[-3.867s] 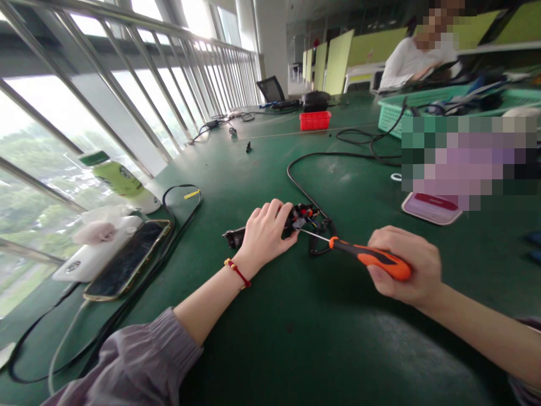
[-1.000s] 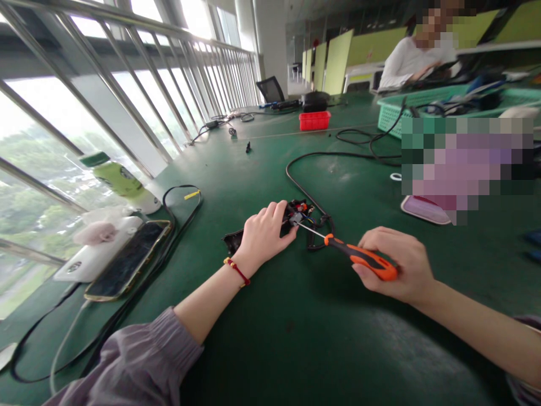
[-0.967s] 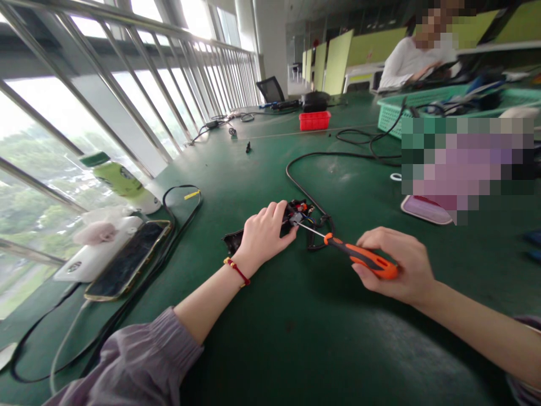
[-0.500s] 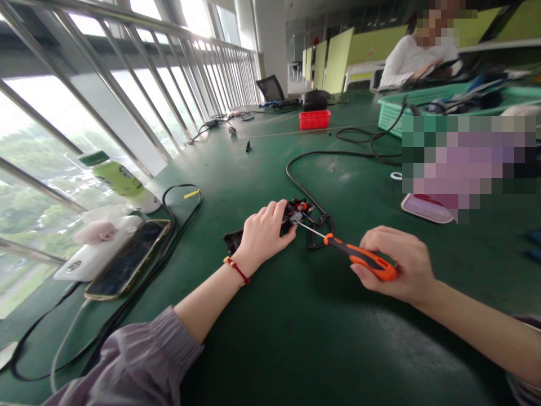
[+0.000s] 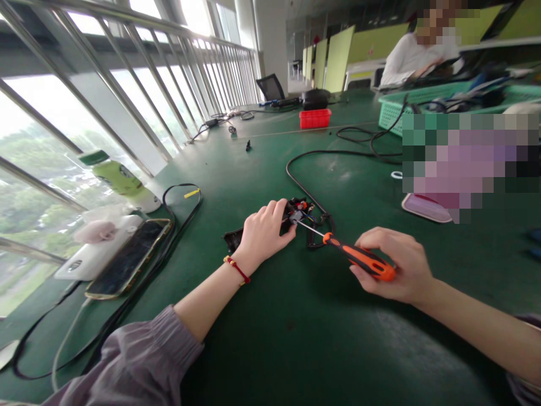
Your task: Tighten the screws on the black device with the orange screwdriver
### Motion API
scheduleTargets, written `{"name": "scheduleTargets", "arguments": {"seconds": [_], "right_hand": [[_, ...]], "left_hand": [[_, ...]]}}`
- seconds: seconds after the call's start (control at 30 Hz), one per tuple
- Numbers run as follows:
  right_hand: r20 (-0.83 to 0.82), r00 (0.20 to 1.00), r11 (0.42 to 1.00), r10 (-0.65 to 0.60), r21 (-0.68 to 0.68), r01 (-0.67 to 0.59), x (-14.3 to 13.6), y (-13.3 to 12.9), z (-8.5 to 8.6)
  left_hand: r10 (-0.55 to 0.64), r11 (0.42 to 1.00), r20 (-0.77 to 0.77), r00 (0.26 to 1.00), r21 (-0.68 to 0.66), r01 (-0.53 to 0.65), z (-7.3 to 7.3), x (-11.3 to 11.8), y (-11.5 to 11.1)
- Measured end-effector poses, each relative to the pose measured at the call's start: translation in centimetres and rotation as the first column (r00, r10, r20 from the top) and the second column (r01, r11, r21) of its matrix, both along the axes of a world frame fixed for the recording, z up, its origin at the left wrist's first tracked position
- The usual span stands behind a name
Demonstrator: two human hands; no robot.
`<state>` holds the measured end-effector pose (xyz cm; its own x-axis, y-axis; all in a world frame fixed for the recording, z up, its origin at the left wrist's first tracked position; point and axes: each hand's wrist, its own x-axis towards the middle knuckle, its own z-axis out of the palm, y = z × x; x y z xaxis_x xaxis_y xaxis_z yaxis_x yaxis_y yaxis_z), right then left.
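My left hand is closed around a black corded device lying on the green table. The device's far end is opened up, with a grey part, coloured wires and bits of red showing; my palm and fingers hide its middle. In my right hand is a screwdriver with an orange and black handle, held between thumb and fingers. Its thin shaft slants up and left, and the tip meets the grey part beside my left thumb. Whether the tip sits in a screw is too small to tell.
A black cable runs from the device toward a green basket at the right. Further back is a red box. On the left are a phone, a white object, a bottle and cords. A person sits across.
The screwdriver handle has turned a little about its axis, showing more orange on top. My right fingers have shifted slightly along with it. My left hand and the device stay put.
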<state>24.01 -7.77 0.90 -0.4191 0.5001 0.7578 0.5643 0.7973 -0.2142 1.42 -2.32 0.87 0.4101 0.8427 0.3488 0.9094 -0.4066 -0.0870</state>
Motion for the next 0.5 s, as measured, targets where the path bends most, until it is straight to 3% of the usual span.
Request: {"name": "scheduleTargets", "arguments": {"seconds": [0.5], "right_hand": [[0.029, 1.0, 0.999, -0.01, -0.031, 0.011, 0.12, 0.04, -0.2]], "left_hand": [[-0.016, 1.0, -0.002, 1.0, 0.013, 0.016, -0.11, -0.19, 0.21]]}}
